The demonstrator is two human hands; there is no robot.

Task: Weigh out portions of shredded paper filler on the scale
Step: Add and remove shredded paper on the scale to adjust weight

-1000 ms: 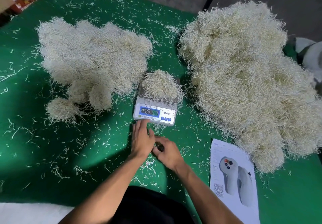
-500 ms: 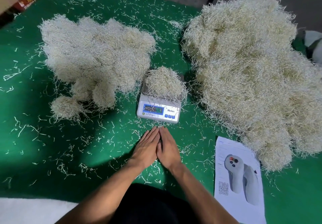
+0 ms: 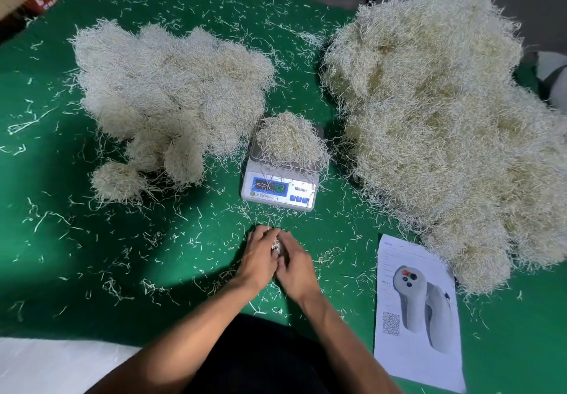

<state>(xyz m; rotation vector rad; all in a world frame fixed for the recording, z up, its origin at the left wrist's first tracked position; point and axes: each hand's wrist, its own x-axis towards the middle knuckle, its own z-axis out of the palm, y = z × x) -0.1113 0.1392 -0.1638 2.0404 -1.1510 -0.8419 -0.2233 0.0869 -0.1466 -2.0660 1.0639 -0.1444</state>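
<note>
Scale [image 3: 278, 189] — label reads "Meilen" — carries shredded paper [image 3: 290, 140].

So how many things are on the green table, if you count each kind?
Big loose heaps of shredded paper: 2 (other at)
Portion on the scale: 1
Scale: 1
Printed sheet: 1
Hands: 2 (other at)
Total: 7

One head camera, looking down

It sits up high on the person's head and looks forward and down at the scale [image 3: 279, 175]. The scale is in the middle, quite near. The wide view also takes in the green mat [image 3: 92, 255] all round the scale.
</note>
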